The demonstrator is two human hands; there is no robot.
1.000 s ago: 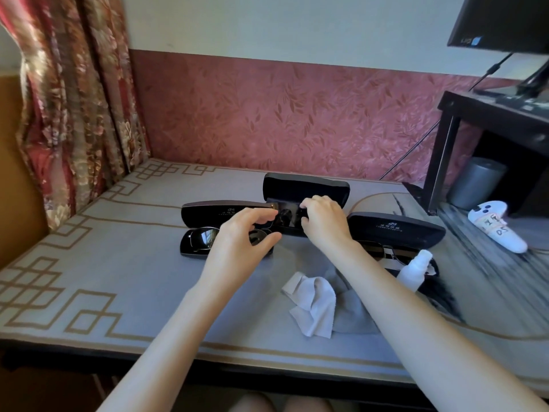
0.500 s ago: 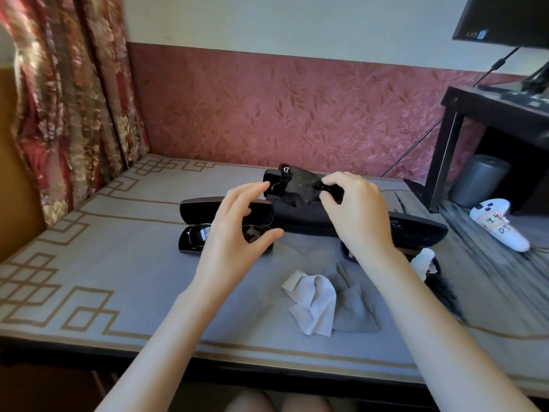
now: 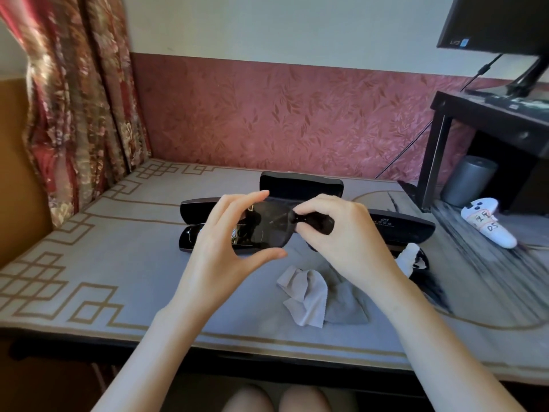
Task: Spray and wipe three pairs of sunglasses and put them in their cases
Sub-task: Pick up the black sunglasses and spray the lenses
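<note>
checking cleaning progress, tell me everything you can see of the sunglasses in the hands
The sunglasses are dark, glossy and plastic-looking, with a large tinted lens that shows a faint streak. They are held in the air above the table, in front of the open case. The left hand pinches one lens's top and bottom edges; the right hand grips the other side, hiding that lens.

The grey worktop (image 3: 118, 278) carries an open case (image 3: 300, 185) at mid-back, a left closed case (image 3: 196, 205) with sunglasses (image 3: 190, 237) before it, a right closed case (image 3: 401, 228), a spray bottle (image 3: 407, 258) and a crumpled cloth (image 3: 309, 295) nearer the front edge.
</note>
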